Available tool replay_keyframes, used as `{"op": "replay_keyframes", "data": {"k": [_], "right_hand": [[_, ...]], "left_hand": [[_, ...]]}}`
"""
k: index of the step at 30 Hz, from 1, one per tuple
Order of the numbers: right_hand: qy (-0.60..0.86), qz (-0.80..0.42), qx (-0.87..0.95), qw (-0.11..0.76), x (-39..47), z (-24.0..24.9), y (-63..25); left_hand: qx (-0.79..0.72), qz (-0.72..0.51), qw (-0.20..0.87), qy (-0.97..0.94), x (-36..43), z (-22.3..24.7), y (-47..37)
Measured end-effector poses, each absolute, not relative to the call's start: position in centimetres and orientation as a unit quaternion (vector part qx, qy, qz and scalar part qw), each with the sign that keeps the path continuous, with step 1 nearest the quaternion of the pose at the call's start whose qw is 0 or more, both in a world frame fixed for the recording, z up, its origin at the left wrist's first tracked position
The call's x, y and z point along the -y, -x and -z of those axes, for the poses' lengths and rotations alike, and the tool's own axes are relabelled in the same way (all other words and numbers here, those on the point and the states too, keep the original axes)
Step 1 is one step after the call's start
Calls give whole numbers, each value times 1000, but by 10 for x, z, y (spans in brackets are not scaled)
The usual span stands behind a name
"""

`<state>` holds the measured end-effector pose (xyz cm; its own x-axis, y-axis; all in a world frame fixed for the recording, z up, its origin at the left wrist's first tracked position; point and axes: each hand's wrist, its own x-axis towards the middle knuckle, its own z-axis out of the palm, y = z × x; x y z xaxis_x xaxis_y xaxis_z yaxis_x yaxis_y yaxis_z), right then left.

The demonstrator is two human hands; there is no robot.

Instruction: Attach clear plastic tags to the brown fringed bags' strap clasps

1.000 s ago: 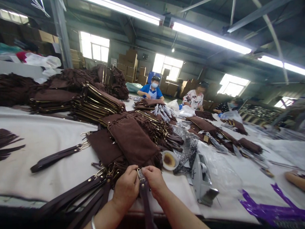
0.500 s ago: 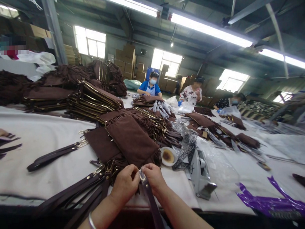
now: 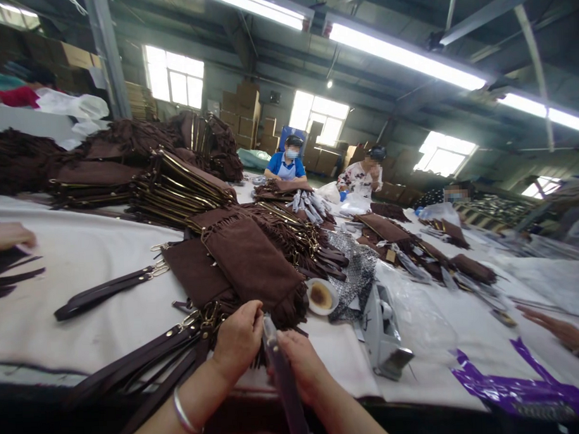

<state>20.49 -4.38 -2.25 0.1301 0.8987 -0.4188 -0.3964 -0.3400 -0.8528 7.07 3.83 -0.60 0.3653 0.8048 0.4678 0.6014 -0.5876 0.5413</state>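
Observation:
A dark brown leather wrist strap hangs down between my hands over the table's front edge. Clear plastic covers its metal clasp end. My right hand is closed around the strap just below the clasp. At the plastic's upper end, my left hand has its fingers pinched together against the edge; the fingertips are partly hidden. Just beyond lie brown fringed suede bags, one overlapping another. More straps with gold clasps lie to the left of my left hand.
Stacked brown bags with gold zippers rise at the back left. A white bowl with brown residue and a grey tape dispenser stand on the right, near purple plastic. Other people's hands reach in at both sides.
My right hand has slid down from the clasp onto the strap, and the plastic now sticks up past it. Another person's hand has appeared at the right edge; the one at left reaches further in.

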Motion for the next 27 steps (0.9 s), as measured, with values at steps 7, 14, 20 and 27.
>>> {"op": "replay_keyframes", "data": {"k": [7, 14, 20, 27], "right_hand": [[514, -648, 187, 529, 40, 17, -203], [506, -642, 164, 552, 9, 15, -197], [507, -636, 111, 570, -1, 14, -187], [497, -625, 126, 589, -6, 9, -192]], "left_hand": [[-431, -321, 29, -843, -51, -3, -79], [-494, -366, 262, -744, -23, 4, -64], [-494, -271, 566, -602, 17, 21, -62], [-431, -194, 740, -478, 35, 4, -72]]}}
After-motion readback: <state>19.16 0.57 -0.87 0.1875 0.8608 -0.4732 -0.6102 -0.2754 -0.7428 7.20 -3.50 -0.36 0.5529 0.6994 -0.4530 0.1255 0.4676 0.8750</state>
